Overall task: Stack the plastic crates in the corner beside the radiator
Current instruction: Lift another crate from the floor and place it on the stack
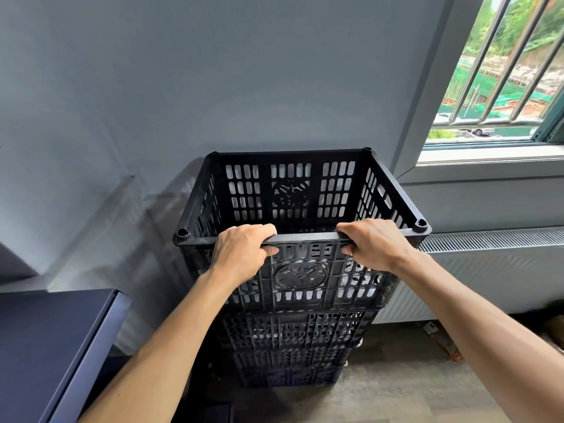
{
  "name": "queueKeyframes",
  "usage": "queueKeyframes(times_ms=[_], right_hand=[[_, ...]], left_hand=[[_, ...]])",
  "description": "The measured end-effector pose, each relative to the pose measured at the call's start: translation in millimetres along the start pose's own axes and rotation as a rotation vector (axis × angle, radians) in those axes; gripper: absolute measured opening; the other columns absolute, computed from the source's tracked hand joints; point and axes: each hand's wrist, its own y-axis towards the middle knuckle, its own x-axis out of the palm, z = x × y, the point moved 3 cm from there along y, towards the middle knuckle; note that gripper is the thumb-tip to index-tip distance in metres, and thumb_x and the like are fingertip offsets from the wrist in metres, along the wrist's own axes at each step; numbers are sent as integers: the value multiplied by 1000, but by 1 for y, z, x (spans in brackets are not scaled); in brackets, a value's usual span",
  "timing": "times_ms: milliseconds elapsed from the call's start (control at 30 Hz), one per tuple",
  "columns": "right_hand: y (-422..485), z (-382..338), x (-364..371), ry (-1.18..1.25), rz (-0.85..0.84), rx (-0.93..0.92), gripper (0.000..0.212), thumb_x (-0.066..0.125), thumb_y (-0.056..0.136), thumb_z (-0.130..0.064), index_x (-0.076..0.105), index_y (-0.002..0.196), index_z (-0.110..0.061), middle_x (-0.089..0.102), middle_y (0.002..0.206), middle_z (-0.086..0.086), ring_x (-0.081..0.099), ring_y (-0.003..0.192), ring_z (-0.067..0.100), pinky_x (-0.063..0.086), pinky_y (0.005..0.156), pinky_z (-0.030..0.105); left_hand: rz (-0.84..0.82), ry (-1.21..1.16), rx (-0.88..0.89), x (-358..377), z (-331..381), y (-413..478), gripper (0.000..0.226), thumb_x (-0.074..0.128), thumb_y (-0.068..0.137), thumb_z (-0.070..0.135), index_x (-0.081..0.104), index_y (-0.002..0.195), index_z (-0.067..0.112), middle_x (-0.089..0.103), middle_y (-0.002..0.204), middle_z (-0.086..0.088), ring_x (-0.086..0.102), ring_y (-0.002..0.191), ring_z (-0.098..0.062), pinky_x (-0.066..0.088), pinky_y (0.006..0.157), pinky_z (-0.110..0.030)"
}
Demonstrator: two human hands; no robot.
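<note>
A: Black plastic top crate [305,279] sits on lower crates [290,334], straight ahead of both hands, near rim running L–R; long axis unclear.
B: Hands?
A: Both grip that rim, left hand [244,251] & right hand [372,244], equally near. Just R of stack: radiator [488,270]. Behind: wall [213,87]. Beneath: floor [396,377].
</note>
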Motion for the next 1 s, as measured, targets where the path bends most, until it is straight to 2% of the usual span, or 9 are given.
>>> queueKeyframes(times_ms=[200,333,467,633,800,1000], right_hand=[[0,1,1,-22,20,-19,15,61,88,-28,48,87,-22,62,75,-8,60,68,21,50,60,36],[1,2,3,-22,34,-40,16,61,87,-26,45,85,-22,59,72,-8,58,65,21,50,58,35],[3,5,4,-16,32,-62,17,62,87,-26,45,84,-23,58,69,-9,56,61,19,48,55,34],[4,5,5,-25,49,-85,25,63,87,-26,39,82,-26,49,64,-11,49,58,17,37,50,31],[5,7,4,-24,41,-98,27,65,87,-28,38,82,-26,46,62,-11,50,57,18,40,51,31],[7,11,5,-37,40,-99,26,65,85,-27,39,82,-26,50,65,-9,49,59,19,35,50,31]], left_hand=[[47,54,11,-1,2,-2,13,62,89,37,57,90,25,59,73,10,55,75,-14,34,67,-30],[83,103,3,4,0,-4,18,65,87,34,52,83,24,52,65,10,51,67,-14,38,65,-31],[102,102,4,6,1,-4,15,67,87,32,55,84,24,53,66,10,52,67,-13,40,67,-32],[126,123,11,8,-1,-5,16,69,85,33,56,84,24,54,65,10,51,65,-11,38,64,-30],[132,123,10,8,-1,-4,16,70,85,32,57,84,23,55,66,9,53,66,-12,39,65,-31],[141,116,16,8,1,-3,15,69,86,34,58,87,23,56,66,10,53,65,-13,40,65,-31]])
